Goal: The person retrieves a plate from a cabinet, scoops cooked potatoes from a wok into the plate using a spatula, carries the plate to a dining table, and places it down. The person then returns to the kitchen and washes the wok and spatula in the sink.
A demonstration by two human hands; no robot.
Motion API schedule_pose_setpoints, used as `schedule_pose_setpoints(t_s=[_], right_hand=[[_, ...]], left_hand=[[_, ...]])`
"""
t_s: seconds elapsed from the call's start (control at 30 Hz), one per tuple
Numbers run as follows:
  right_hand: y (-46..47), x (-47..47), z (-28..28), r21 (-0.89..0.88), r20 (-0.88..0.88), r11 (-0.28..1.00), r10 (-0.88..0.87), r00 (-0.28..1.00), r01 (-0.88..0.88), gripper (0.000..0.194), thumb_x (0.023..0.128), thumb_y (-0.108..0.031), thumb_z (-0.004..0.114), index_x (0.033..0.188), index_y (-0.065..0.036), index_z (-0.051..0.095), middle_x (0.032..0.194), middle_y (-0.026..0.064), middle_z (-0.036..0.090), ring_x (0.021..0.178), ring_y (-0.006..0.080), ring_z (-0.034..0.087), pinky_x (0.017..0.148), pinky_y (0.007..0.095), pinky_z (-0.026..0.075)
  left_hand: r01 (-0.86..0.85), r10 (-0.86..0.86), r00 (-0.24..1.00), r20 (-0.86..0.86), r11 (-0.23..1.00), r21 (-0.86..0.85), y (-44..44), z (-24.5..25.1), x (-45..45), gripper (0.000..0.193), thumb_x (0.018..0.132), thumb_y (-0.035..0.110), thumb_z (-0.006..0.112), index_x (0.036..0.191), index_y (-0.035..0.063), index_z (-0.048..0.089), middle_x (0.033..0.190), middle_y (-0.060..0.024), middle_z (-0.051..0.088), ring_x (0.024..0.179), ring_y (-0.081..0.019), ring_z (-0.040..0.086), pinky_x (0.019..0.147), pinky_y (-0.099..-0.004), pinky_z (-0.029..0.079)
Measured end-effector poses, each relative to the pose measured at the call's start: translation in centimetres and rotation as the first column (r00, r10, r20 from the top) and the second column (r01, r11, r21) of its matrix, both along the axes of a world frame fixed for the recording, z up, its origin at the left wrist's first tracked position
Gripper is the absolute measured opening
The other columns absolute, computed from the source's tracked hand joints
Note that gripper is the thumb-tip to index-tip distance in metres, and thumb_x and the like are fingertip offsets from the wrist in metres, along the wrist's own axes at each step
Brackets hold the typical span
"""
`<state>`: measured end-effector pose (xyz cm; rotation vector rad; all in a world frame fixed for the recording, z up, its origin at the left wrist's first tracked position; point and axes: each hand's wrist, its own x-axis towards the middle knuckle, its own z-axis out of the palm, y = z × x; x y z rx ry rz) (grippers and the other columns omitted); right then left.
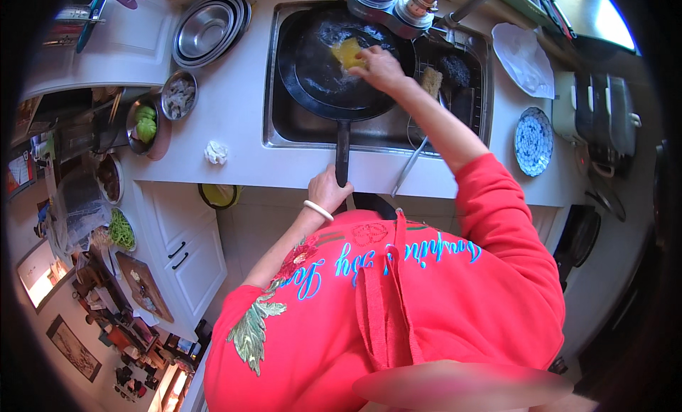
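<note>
A large dark frying pan [325, 100] lies over the stainless steel sink [270, 129], with its handle pointing towards me across the front edge. My left hand [329, 191], with a white bangle at the wrist, grips the end of that handle. Inside the pan, my right hand [379, 67] presses a yellow sponge or cloth [347, 53] on the wet, shiny bottom. Right of the pan, a tan scrubbing sponge [431, 81] and a dark mesh scourer [455, 70] lie in the sink's rack. A metal utensil handle [409, 167] leans over the front rim.
Nested steel bowls [208, 31], a small steel bowl [179, 95], a bowl of green vegetables [144, 125] and crumpled white paper [216, 152] stand left. The faucet [421, 4] rises behind. At right are a white scalloped dish [525, 60], a blue-patterned plate [534, 141] and a lidded appliance [597, 113].
</note>
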<state>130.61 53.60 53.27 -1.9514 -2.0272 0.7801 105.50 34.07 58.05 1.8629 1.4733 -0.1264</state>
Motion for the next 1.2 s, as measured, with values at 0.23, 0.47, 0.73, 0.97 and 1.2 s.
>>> schedule_pose_setpoints(t_s=[0.23, 0.47, 0.73, 0.97, 1.2], right_hand=[[3.7, -4.2, -3.4, 0.141, 0.320, 0.977, 0.111, 0.941, -0.163, 0.026, 0.081, -0.025, 0.064, 0.098, -0.006, 0.069, 0.110, 0.0157, 0.057, 0.102, 0.0356, 0.056, 0.088, 0.0425, 0.049], [3.3, -6.3, -4.0, 0.079, 0.093, 0.997, -0.008, 0.996, 0.001, 0.032, 0.083, -0.012, 0.057, 0.114, -0.005, 0.057, 0.107, 0.0190, 0.063, 0.092, 0.0394, 0.064, 0.082, 0.0469, 0.052], [-1.9, -4.1, -2.5, -0.126, 0.147, 0.965, 0.248, 0.958, -0.230, 0.021, 0.086, -0.014, 0.057, 0.104, -0.008, 0.065, 0.110, 0.0199, 0.058, 0.095, 0.0370, 0.064, 0.082, 0.0437, 0.052], [2.4, -0.2, -4.2, 0.002, 0.224, 0.999, 0.047, 0.973, -0.048, 0.022, 0.086, -0.012, 0.054, 0.104, -0.005, 0.065, 0.124, 0.0219, 0.049, 0.100, 0.0406, 0.060, 0.087, 0.0464, 0.051], [7.3, -4.8, -6.3, 0.188, 0.018, 0.982, -0.028, 0.999, 0.024, 0.023, 0.089, -0.023, 0.056, 0.106, -0.010, 0.065, 0.113, 0.0172, 0.059, 0.103, 0.0372, 0.059, 0.086, 0.0461, 0.050]], left_hand=[[0.037, 0.860, 0.368, 0.352, 0.365, -0.930, 0.7, -2.0, -3.3, 0.028, 0.092, 0.032, 0.058, 0.097, 0.0055, 0.049, 0.062, -0.0044, 0.053, 0.051, -0.0148, 0.057, 0.047, -0.0253, 0.048], [0.167, 0.901, 0.319, 0.292, 0.250, -0.954, 2.6, -1.8, -4.3, 0.029, 0.096, 0.035, 0.055, 0.085, 0.0096, 0.050, 0.061, 0.0008, 0.048, 0.047, -0.0084, 0.048, 0.043, -0.0218, 0.041], [-0.069, 0.837, 0.479, 0.265, 0.337, -0.939, 3.4, 0.3, -4.9, 0.028, 0.093, 0.028, 0.060, 0.073, 0.0123, 0.048, 0.058, 0.0048, 0.047, 0.045, -0.0043, 0.044, 0.042, -0.0210, 0.040], [-0.103, 0.792, 0.560, 0.242, 0.356, -0.929, 3.9, 1.1, -4.3, 0.032, 0.093, 0.029, 0.059, 0.068, 0.0122, 0.047, 0.056, 0.0039, 0.046, 0.044, -0.0057, 0.044, 0.042, -0.0232, 0.040], [-0.139, 0.771, 0.586, 0.251, 0.401, -0.906, 4.2, 0.4, -3.5, 0.035, 0.092, 0.029, 0.060, 0.066, 0.0109, 0.046, 0.054, 0.0023, 0.045, 0.043, -0.0084, 0.044, 0.041, -0.0253, 0.040]])
